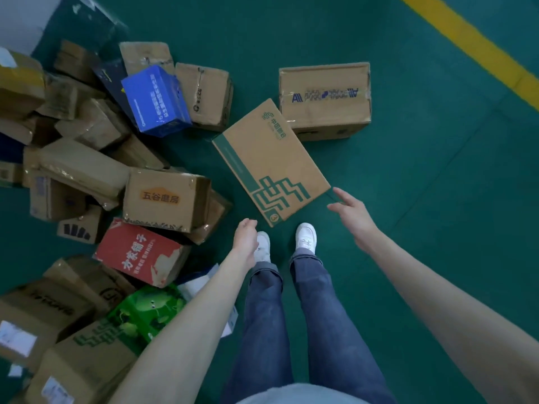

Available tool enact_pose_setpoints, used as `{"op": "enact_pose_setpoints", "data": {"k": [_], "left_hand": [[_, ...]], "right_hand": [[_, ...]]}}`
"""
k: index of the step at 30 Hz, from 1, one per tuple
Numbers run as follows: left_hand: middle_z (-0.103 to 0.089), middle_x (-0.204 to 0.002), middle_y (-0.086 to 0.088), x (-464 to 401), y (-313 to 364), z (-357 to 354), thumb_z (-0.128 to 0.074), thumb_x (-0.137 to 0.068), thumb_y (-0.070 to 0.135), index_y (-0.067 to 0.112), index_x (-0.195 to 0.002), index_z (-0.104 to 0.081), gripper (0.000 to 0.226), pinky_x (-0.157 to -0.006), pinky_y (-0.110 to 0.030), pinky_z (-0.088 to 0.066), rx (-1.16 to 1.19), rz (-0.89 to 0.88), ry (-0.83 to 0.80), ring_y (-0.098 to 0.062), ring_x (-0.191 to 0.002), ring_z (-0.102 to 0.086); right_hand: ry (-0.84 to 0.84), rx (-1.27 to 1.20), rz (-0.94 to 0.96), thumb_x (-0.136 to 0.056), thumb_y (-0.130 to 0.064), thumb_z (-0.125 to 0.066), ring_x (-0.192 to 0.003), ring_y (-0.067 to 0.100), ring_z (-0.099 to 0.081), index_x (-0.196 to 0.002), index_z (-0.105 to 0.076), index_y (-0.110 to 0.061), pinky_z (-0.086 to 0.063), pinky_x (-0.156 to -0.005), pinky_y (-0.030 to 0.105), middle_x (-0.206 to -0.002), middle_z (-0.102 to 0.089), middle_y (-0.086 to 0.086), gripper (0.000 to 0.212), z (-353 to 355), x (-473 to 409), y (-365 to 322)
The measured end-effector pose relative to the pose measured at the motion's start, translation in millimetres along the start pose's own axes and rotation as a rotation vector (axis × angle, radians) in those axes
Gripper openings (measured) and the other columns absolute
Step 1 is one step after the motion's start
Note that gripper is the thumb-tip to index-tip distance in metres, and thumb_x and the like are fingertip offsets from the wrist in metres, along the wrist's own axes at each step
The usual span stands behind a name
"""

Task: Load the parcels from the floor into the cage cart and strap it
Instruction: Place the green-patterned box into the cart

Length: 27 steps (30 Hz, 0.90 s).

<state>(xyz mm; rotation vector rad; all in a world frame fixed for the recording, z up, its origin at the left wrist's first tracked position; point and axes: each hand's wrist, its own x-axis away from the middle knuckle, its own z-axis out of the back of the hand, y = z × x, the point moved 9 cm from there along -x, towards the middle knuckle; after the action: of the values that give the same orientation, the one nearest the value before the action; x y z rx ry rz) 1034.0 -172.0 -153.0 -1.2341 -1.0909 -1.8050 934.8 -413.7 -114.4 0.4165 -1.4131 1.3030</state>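
A flat brown box (269, 161) with green print lies on the green floor (423, 170) just ahead of the person's white shoes (305, 237), turned at an angle with one corner towards the feet; the right hand (351, 211) reaches down at its near right corner, fingers (339, 195) straight and spread, the tips at the box's edge, though I cannot tell whether they touch it, and holding nothing; the left hand (245, 236) hangs over the left shoe, fingers loosely curled and empty, near the box's lowest corner but apart from it; behind the flat box, touching or nearly touching its far corner, sits a bigger taped carton (325, 100) with blue lettering; to the left a loose heap of parcels (87, 158) spreads along the floor, among them a blue box (156, 100) tipped on the pile, a brown carton (166, 198) with an orange label, a red box (140, 255) leaning below it and a green one (145, 310) nearer the person, partly hidden by the left forearm; a yellow stripe (478, 45) crosses the floor at the far right; the person stands in blue jeans (291, 316), both bare arms stretched down.
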Motion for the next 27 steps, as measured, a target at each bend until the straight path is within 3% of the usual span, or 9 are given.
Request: {"op": "enact_pose_setpoints", "data": {"k": [7, 13, 16, 20, 24, 27], "left_hand": [[-0.035, -0.155, -0.006, -66.1, -16.9, -24.7, -0.041, -0.104, 0.019, 0.016, -0.154, -0.027, 0.052, -0.116, -0.041, -0.032, 0.007, 0.064, -0.010, -0.023, -0.140, -0.036], [-0.043, -0.152, 0.004, -97.5, -14.9, -42.8, -0.042, -0.102, 0.021, 0.024, -0.153, -0.030, 0.052, -0.113, -0.039, -0.032, 0.022, 0.044, -0.080, -0.017, -0.137, -0.042], [-0.041, -0.152, 0.004, -93.6, -16.3, -34.2, -0.043, -0.102, 0.018, 0.026, -0.153, -0.030, 0.053, -0.112, -0.041, -0.032, 0.097, 0.040, -0.031, -0.019, -0.136, -0.043], [-0.034, -0.144, 0.004, -64.9, 4.2, -9.3, -0.046, -0.099, 0.012, 0.031, -0.151, -0.033, 0.057, -0.106, -0.052, -0.037, 0.143, -0.061, 0.066, -0.019, -0.121, -0.048], [-0.030, -0.136, -0.002, -22.5, 26.6, 9.7, -0.046, -0.099, 0.007, 0.023, -0.144, -0.039, 0.049, -0.100, -0.042, -0.049, 0.074, -0.145, 0.120, -0.012, -0.093, -0.054], [-0.030, -0.137, -0.003, 12.2, 28.6, 25.6, -0.047, -0.099, 0.010, 0.021, -0.142, -0.041, 0.045, -0.097, -0.038, -0.050, 0.082, -0.159, 0.134, -0.011, -0.091, -0.054]], "right_hand": [[-0.084, 0.204, -0.030, -0.096, -0.018, -0.059, -0.146, 0.016, -0.029, -0.155, -0.027, -0.028, -0.024, -0.118, 0.034, -0.159, -0.032, 0.001, 0.069, -7.0, -85.8, 8.6], [-0.153, 0.286, -0.040, -0.094, -0.017, -0.064, -0.145, 0.020, -0.026, -0.159, -0.001, -0.019, -0.026, -0.110, 0.029, -0.159, -0.021, 0.003, 0.091, -30.3, -122.0, 13.5], [-0.152, 0.391, -0.047, -0.091, -0.023, -0.068, -0.141, 0.025, -0.025, -0.159, -0.012, -0.018, -0.026, -0.114, 0.037, -0.148, -0.023, 0.006, 0.087, -37.3, -117.9, 13.9], [-0.183, 0.480, -0.006, -0.084, -0.025, -0.076, -0.132, 0.029, -0.033, -0.150, -0.028, -0.015, -0.032, -0.114, 0.043, -0.137, -0.028, 0.009, 0.082, -48.6, -90.0, 13.8], [-0.261, 0.262, 0.008, -0.081, -0.015, -0.079, -0.123, 0.020, -0.045, -0.138, -0.029, -0.020, -0.040, -0.099, 0.032, -0.138, -0.041, 0.005, 0.076, -62.3, -39.0, 12.9], [-0.230, 0.166, 0.024, -0.069, -0.029, -0.081, -0.122, 0.019, -0.051, -0.132, -0.034, -0.025, -0.044, -0.104, 0.039, -0.136, -0.050, 0.004, 0.078, -63.3, -3.3, 4.2]]}}
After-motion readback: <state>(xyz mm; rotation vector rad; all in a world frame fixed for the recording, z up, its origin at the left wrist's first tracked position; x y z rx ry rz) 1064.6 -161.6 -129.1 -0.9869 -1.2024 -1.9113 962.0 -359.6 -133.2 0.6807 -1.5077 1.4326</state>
